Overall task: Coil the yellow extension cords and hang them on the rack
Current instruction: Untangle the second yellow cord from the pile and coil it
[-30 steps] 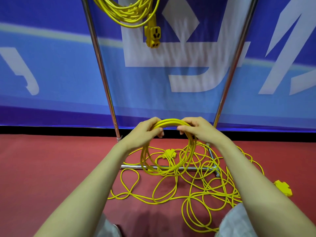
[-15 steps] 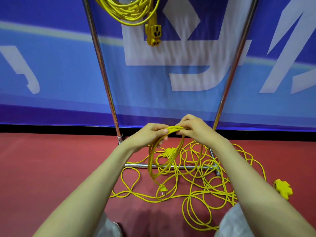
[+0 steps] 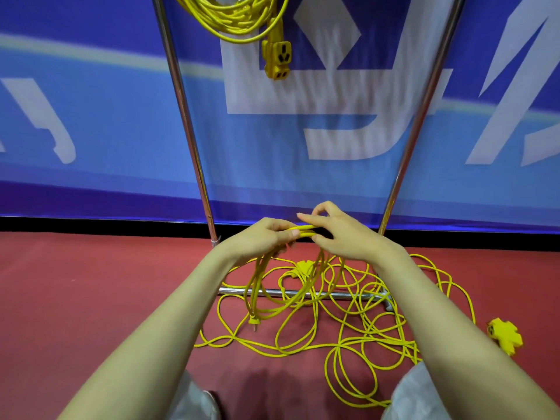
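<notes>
We hold a small coil (image 3: 257, 286) above the red floor (image 3: 91, 298), before the rack (image 3: 188, 122). Our left hand (image 3: 266, 237) has its fingers clamped round the top; our right hand (image 3: 342, 237) curls onto the same strands. Loose cord (image 3: 363, 328) lies tangled below, and a hung coil (image 3: 239, 16) is on the rack.

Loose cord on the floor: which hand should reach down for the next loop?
Right, probably. The left hand grips the coil at its top and carries its hanging loops; the right hand only pinches it with fingertips, and most of the loose cord lies on its side.
</notes>
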`<control>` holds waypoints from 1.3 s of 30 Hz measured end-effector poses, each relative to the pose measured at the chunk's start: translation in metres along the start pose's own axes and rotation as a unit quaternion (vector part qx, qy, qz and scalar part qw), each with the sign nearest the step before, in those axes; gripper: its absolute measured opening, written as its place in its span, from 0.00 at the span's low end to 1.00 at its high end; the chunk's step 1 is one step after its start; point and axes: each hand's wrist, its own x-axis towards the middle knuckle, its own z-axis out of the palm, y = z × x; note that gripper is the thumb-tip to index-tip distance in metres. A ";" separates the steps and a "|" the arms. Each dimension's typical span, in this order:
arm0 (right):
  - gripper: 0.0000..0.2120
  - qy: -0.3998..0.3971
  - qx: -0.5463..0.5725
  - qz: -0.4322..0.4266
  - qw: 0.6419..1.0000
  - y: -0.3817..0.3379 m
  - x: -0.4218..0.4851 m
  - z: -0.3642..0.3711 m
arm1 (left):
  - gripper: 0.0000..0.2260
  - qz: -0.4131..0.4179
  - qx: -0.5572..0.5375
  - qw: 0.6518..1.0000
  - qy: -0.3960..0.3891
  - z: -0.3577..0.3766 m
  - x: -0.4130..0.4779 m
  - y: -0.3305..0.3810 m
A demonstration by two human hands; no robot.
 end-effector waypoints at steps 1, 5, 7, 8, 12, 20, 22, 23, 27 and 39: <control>0.24 0.004 0.000 -0.001 1.000 0.000 0.000 0.001 | 0.09 -0.001 0.001 1.000 0.007 0.000 0.000 0.000; 0.18 0.055 0.069 0.010 0.996 0.000 0.002 -0.001 | 0.10 0.010 -0.043 0.997 0.066 -0.004 0.002 0.003; 0.11 0.050 0.081 0.024 0.995 0.004 0.004 0.000 | 0.10 0.008 -0.083 0.993 0.081 -0.007 0.002 0.008; 0.11 0.042 0.084 0.036 0.995 0.006 0.004 0.001 | 0.10 0.002 -0.099 0.991 0.085 -0.007 0.001 0.011; 0.24 0.096 0.121 0.095 0.983 0.006 0.007 0.009 | 0.10 -0.006 -0.170 0.982 0.075 -0.006 0.001 0.017; 0.08 0.002 0.134 0.088 0.987 0.012 0.007 0.008 | 0.11 0.005 -0.156 0.988 -0.014 -0.013 -0.002 0.017; 0.09 -0.051 0.157 0.073 0.984 0.014 0.003 0.004 | 0.12 0.000 -0.073 0.996 -0.057 -0.016 -0.005 0.011; 0.09 -0.048 0.157 0.071 0.984 0.017 0.003 0.004 | 0.13 0.007 -0.052 0.996 -0.067 -0.016 -0.005 0.009; 0.17 0.052 0.201 0.097 0.973 0.023 0.005 0.006 | 0.11 0.056 -0.155 0.986 -0.002 -0.013 -0.003 0.011; 0.24 0.151 0.089 0.135 0.975 0.015 0.011 0.019 | 0.09 0.077 -0.338 0.938 -0.008 -0.024 -0.007 0.016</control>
